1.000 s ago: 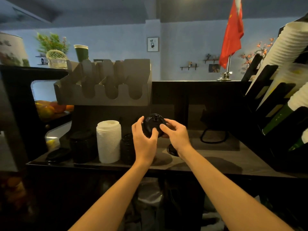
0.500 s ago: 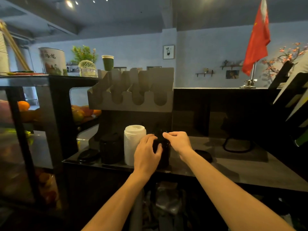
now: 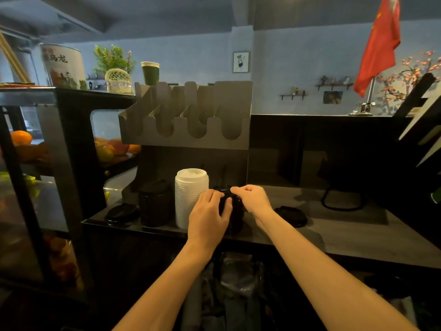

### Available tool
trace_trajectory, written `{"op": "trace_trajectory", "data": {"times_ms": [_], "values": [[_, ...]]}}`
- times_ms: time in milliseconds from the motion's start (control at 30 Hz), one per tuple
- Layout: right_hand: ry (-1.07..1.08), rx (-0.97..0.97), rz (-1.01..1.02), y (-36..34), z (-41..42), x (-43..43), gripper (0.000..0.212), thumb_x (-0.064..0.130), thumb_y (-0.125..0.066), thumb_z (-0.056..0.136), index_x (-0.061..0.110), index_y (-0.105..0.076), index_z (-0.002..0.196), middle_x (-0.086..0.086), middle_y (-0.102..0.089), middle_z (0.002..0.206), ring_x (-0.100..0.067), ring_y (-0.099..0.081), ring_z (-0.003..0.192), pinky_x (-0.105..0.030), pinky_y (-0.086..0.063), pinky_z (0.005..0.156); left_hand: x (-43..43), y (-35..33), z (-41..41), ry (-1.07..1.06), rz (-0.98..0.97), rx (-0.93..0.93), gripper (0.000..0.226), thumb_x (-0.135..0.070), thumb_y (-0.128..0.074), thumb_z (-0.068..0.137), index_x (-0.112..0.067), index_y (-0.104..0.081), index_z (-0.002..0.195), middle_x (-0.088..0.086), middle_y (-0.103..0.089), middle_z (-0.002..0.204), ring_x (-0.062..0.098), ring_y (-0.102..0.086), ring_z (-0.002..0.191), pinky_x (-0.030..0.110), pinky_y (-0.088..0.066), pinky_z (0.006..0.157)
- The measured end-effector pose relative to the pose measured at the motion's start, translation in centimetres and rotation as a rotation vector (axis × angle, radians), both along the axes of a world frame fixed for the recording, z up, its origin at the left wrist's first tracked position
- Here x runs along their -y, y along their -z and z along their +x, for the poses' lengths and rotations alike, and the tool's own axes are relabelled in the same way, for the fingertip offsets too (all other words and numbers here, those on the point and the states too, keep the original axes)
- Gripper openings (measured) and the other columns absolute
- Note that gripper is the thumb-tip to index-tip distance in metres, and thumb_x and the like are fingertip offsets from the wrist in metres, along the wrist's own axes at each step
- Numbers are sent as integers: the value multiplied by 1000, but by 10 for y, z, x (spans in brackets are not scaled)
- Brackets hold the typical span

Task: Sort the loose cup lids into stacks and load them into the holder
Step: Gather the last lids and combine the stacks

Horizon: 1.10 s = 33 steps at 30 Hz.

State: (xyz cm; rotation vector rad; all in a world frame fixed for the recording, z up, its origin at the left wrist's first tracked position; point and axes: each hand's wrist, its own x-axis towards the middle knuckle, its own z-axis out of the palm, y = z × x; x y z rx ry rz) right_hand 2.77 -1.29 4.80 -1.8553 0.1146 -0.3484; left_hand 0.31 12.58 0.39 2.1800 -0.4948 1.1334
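Note:
A short stack of black lids (image 3: pixel 235 217) stands on the dark counter (image 3: pixel 346 225), right of a tall white lid stack (image 3: pixel 189 194). My left hand (image 3: pixel 207 216) wraps around the black stack's left side. My right hand (image 3: pixel 250 198) pinches the top black lid from the right. Another black lid stack (image 3: pixel 155 203) stands left of the white one. Loose black lids lie at the far left (image 3: pixel 122 212) and to the right (image 3: pixel 292 215). The grey metal holder (image 3: pixel 188 115) with scalloped slots sits above and behind, its slots showing nothing inside.
A fruit display case (image 3: pixel 59 149) stands to the left. A black cable loop (image 3: pixel 343 199) lies on the counter's right part. Slanted cup racks (image 3: pixel 422 115) rise at the right edge. A red flag (image 3: pixel 379 44) stands on the back ledge.
Both hands brought a black lid down from chest height onto the black stack beside the white lids. The camera view turned left and dropped a little.

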Motion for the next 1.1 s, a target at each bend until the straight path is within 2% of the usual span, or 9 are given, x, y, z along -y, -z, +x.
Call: {"op": "trace_trajectory", "data": {"times_ms": [167, 333, 433, 600, 800, 867, 933, 1000, 1100], "values": [[-33, 29, -151, -4, -5, -3, 21, 43, -53, 100, 25, -64, 101, 7, -64, 94, -8, -58, 85, -27, -47, 74, 5, -17, 0, -98, 41, -44, 16, -24, -58, 100, -13, -63, 90, -2, -61, 88, 7, -48, 78, 19, -36, 65], [-16, 59, -185, -9, -13, 6, 37, 49, -35, 105, 24, -58, 92, 3, -61, 90, -10, -55, 81, -28, -44, 73, 13, -34, 0, -67, 53, -107, 2, -17, -59, 94, -15, -59, 94, -3, -57, 93, 11, -49, 90, 22, -38, 82], [15, 100, -182, -13, -18, 19, 30, 45, -39, 104, 25, -59, 96, 1, -64, 94, -14, -59, 88, -33, -50, 81, 21, -37, -2, 41, -17, -121, 12, -11, -56, 96, -12, -63, 106, 0, -63, 103, 11, -53, 96, 26, -46, 88], [143, 123, -340, -7, -27, 63, 15, 37, -54, 99, 26, -62, 106, 3, -65, 100, -17, -62, 93, -38, -54, 83, 51, -38, -14, 224, 17, -93, 17, -13, -56, 98, -14, -62, 113, -4, -62, 105, 6, -54, 93, 14, -42, 81], [271, -33, -578, 19, -35, 112, 39, 37, -63, 95, 25, -54, 131, -6, -47, 141, -27, -43, 130, -40, -42, 101, 99, -23, -17, 370, -5, -301, 24, -24, -54, 102, -24, -55, 126, -19, -54, 110, -6, -54, 87, 6, -39, 71], [257, -118, -631, 28, -35, 122, 52, 42, -62, 95, 27, -45, 141, -7, -40, 150, -29, -36, 137, -43, -38, 107, 111, -15, -11, 373, -27, -404, 27, -25, -54, 101, -25, -53, 128, -16, -56, 113, -3, -56, 92, 11, -42, 76], [228, -219, -643, 37, -35, 128, 69, 48, -61, 93, 28, -32, 152, -5, -33, 157, -30, -30, 144, -45, -34, 112, 119, -6, -5, 362, -24, -516, 31, -27, -55, 100, -24, -50, 130, -10, -58, 120, 8, -60, 104, 27, -50, 85], [215, -276, -576, 42, -32, 132, 78, 52, -61, 92, 29, -23, 156, -4, -34, 158, -29, -35, 142, -41, -37, 110, 125, 1, 1, 358, -36, -645, 36, -29, -54, 100, -23, -46, 134, -4, -55, 131, 16, -59, 114, 36, -50, 93], [220, -263, -615, 42, -28, 133, 81, 58, -61, 90, 28, -24, 156, -4, -37, 157, -27, -39, 140, -39, -41, 106, 130, 5, 7, 326, -54, -733, 46, -30, -52, 102, -21, -38, 144, 3, -49, 144, 22, -56, 124, 38, -46, 98]]}}
